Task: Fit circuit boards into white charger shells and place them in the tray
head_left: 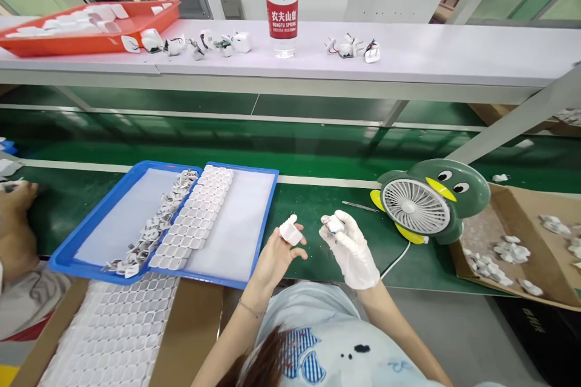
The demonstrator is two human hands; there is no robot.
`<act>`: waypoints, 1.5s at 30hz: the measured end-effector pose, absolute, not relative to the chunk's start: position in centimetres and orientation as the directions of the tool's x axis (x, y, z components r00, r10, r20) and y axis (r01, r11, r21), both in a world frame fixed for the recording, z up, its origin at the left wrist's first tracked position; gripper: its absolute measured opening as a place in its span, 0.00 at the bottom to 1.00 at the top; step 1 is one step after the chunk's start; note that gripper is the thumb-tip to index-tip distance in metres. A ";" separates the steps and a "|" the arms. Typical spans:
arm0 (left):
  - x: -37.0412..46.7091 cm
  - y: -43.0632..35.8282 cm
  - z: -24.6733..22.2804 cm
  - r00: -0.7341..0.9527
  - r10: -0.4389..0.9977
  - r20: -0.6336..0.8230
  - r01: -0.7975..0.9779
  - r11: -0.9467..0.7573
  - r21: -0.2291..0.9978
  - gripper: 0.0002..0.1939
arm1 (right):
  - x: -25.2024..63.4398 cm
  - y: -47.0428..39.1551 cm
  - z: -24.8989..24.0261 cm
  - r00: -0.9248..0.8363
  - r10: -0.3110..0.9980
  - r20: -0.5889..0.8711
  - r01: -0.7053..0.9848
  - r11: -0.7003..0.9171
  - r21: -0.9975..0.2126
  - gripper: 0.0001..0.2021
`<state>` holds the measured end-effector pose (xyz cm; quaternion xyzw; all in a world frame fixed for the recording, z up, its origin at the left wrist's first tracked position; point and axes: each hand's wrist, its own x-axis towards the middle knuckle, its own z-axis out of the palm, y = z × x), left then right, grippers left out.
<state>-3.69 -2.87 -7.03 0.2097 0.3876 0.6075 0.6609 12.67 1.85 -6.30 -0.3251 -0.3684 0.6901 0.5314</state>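
Note:
My bare left hand (273, 257) grips a small white plastic housing (291, 232) between thumb and fingers, with a short stub on its upper end. Opposite it, my right hand (351, 254) wears a white glove and pinches a small white part with thin wires (334, 224). The two pieces are apart, held above the green work surface (313, 199). To the left, a blue tray (267, 205) carries rows of white square housings (204, 211). Beside it, another blue tray (97, 217) holds a line of wired white parts (158, 221).
A penguin-shaped fan (415, 205) and thin metal tool (360, 206) lie right of my hands. A cardboard box (476, 217) holds white parts. The shelf (431, 51) bears a water bottle (281, 3) and red tray (158, 15). Another person's hand (20, 199) is far left.

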 end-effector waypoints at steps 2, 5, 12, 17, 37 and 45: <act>-3.5 -2.5 -6.9 -0.029 0.970 -0.243 -0.641 0.168 0.749 0.19 | 13.0 2.0 -6.4 -0.212 0.976 -0.052 -0.477 -0.150 -0.866 0.16; -3.2 -2.7 -6.2 -0.048 0.988 -0.148 -0.495 0.105 0.863 0.21 | 14.4 2.0 -6.6 -0.224 0.974 -0.031 -0.430 -0.128 -0.894 0.14; -3.4 -3.5 -2.9 -0.132 0.957 0.258 0.326 -0.204 0.923 0.25 | 16.5 2.0 -3.4 -0.412 0.851 0.326 -0.057 0.333 -0.941 0.22; -4.1 -3.2 -2.0 0.014 0.879 0.477 0.547 -0.406 0.732 0.31 | 15.8 2.6 -1.7 -0.547 0.688 0.476 0.166 0.647 -0.744 0.31; -4.5 -3.7 -2.5 0.049 0.869 0.492 0.607 -0.417 0.676 0.31 | 15.6 3.8 -1.4 -0.673 0.516 0.531 0.229 0.827 -0.513 0.35; -3.5 -2.7 -2.5 0.104 0.845 0.525 0.584 -0.479 0.655 0.27 | 16.6 3.9 0.2 -0.711 0.474 0.519 0.279 0.868 -0.410 0.32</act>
